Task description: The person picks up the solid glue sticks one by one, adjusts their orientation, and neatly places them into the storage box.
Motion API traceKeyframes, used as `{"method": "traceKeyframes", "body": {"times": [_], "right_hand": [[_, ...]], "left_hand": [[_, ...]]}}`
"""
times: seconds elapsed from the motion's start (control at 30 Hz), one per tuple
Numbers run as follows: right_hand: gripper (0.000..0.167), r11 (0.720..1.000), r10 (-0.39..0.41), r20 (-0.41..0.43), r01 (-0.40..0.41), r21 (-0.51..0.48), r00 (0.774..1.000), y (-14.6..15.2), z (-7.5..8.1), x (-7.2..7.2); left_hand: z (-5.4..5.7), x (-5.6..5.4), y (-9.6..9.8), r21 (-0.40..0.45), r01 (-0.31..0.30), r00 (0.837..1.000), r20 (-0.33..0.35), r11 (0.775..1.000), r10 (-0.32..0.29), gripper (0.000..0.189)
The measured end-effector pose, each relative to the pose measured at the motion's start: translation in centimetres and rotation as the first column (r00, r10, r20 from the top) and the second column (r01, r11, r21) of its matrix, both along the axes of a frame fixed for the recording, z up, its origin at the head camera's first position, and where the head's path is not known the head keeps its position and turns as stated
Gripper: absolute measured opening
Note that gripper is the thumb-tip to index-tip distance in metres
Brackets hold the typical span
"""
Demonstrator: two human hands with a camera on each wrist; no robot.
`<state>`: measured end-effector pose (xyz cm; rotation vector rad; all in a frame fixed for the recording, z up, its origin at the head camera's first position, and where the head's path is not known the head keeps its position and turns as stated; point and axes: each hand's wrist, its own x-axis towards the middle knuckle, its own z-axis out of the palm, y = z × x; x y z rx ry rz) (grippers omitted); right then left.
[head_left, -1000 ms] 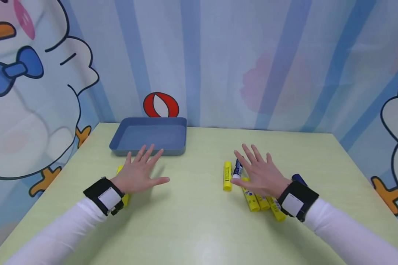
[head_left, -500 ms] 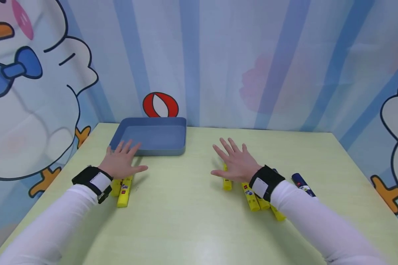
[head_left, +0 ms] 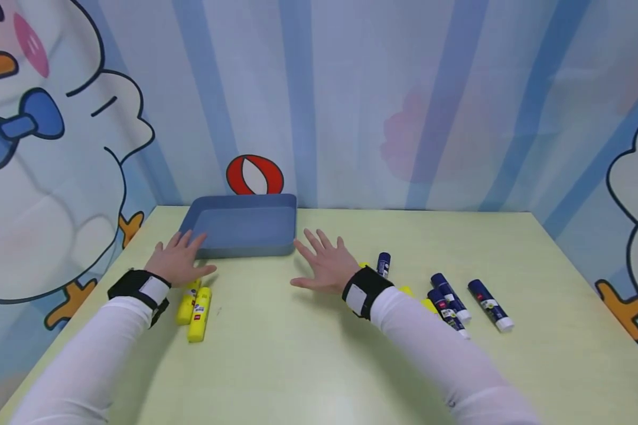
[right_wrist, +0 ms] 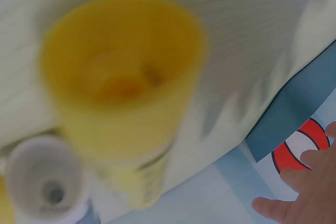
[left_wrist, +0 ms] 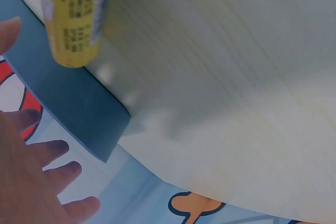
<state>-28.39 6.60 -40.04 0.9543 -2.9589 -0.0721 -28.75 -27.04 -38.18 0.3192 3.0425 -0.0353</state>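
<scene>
My left hand (head_left: 176, 260), fingers spread and holding nothing, hovers by the front left corner of a blue tray (head_left: 252, 251). Just below it lie two yellow glue sticks (head_left: 199, 316), side by side; one looms large as a yellow tube (left_wrist: 79, 19) in the left wrist view. My right hand (head_left: 326, 265) hangs with spread fingers near the tray's front right corner. Under and beyond its wrist are several yellow glue sticks (head_left: 429, 305), partly hidden by the arm. Several navy glue sticks with white ends, among them one navy glue stick (head_left: 490, 306), lie to the right.
The pale table (head_left: 298, 366) ends at a striped cloth backdrop (head_left: 345, 118) right behind the tray. In the right wrist view a yellow tube end (right_wrist: 126, 51) and a white tube end (right_wrist: 47, 177) stand close to the camera.
Both hands have moved left, the right one from above the right-hand glue sticks to mid-table. The left-hand yellow sticks and the navy ones now show more fully. The glue sticks stay in place.
</scene>
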Motion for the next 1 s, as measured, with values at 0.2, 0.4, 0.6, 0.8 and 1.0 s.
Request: {"method": "traceKeyframes", "body": {"times": [0.2,0.4,0.6,0.8,1.0], "right_hand": [[0.086,1.000,-0.027,-0.016,0.027,-0.004,1.000,-2.1,-0.2,-0.3],[0.085,0.999,-0.031,0.009,0.031,-0.021,0.999,-3.1,-0.7,-0.5],[0.083,0.999,-0.029,0.040,0.030,-0.021,0.999,-3.5,-1.3,-0.6],[0.072,0.999,-0.004,-0.055,0.007,0.040,0.998,-3.7,-0.7,-0.2],[0.045,0.994,0.050,-0.200,-0.030,0.102,0.978,-3.1,0.2,0.0]], "left_hand": [[0.1,-0.1,-0.1,-0.039,-0.004,0.999,-0.045,0.999,0.002,0.077],[-0.2,-0.6,-0.5,-0.088,0.017,0.996,-0.081,0.996,-0.024,0.065],[-0.8,-0.9,-1.3,-0.136,0.088,0.984,-0.144,0.987,-0.108,0.045],[-1.1,-0.9,-1.5,-0.162,0.128,0.969,-0.190,0.978,-0.158,0.017],[-0.6,-0.9,-0.3,-0.171,0.178,0.955,-0.208,0.969,-0.212,0.008]]}}
